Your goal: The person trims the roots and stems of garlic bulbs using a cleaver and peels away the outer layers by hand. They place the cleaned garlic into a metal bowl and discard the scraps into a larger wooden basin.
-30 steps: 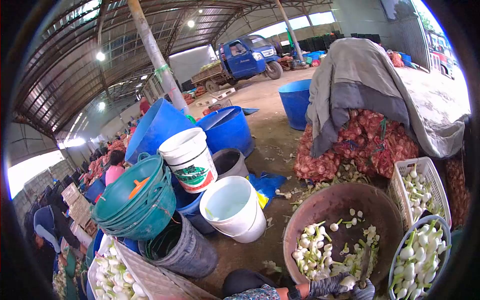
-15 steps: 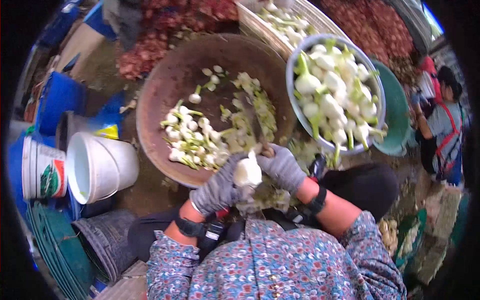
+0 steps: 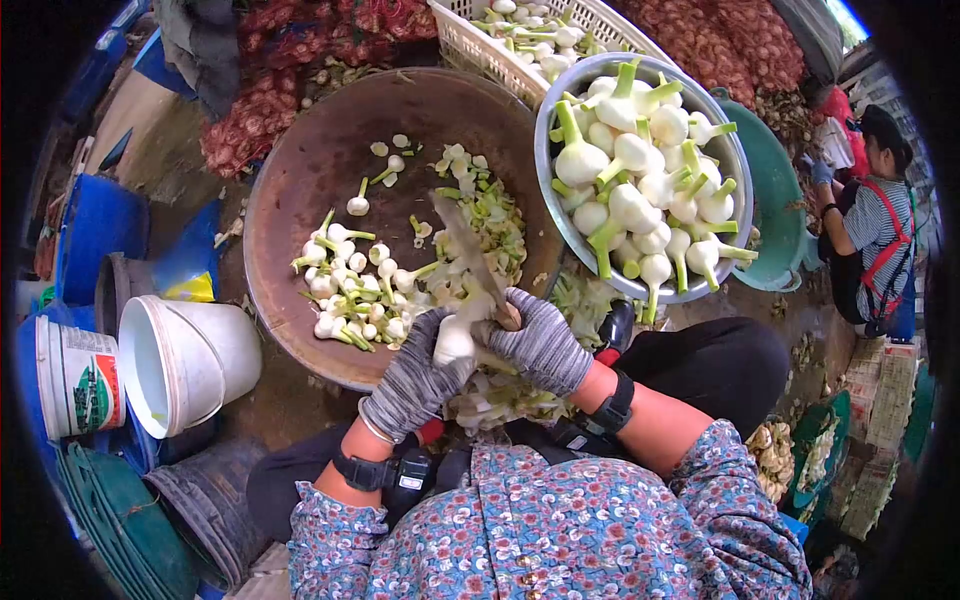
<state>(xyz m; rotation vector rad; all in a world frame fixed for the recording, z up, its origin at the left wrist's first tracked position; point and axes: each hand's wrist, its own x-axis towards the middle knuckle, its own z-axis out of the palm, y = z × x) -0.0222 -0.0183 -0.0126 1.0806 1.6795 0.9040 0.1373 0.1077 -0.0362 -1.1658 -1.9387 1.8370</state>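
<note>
My left hand (image 3: 413,372), in a grey striped glove, is closed around a white garlic bulb (image 3: 455,342), its pale stem pointing up and right. My right hand (image 3: 541,340), gloved alike, grips the wooden handle of a knife (image 3: 462,238); the blade slants up and left over the brown basin (image 3: 300,130), its lower part right by the bulb's stem. Inside that basin, small trimmed garlic bulbs (image 3: 350,285) are heaped at the left and peel and stem scraps (image 3: 495,225) at the right. More peel (image 3: 510,402) lies below my hands.
Right of the brown basin, a grey-blue basin (image 3: 548,170) is piled with stemmed garlic, beside a green tub (image 3: 775,240). Behind stand a cream crate (image 3: 455,45) and red net sacks (image 3: 250,135). White buckets (image 3: 225,350) are at left. Another person (image 3: 875,225) sits far right.
The view has shifted, sliding the scene left. The bulb has turned in my left hand, its stem now leaning right, and the knife blade tilts further left, closer to the stem.
</note>
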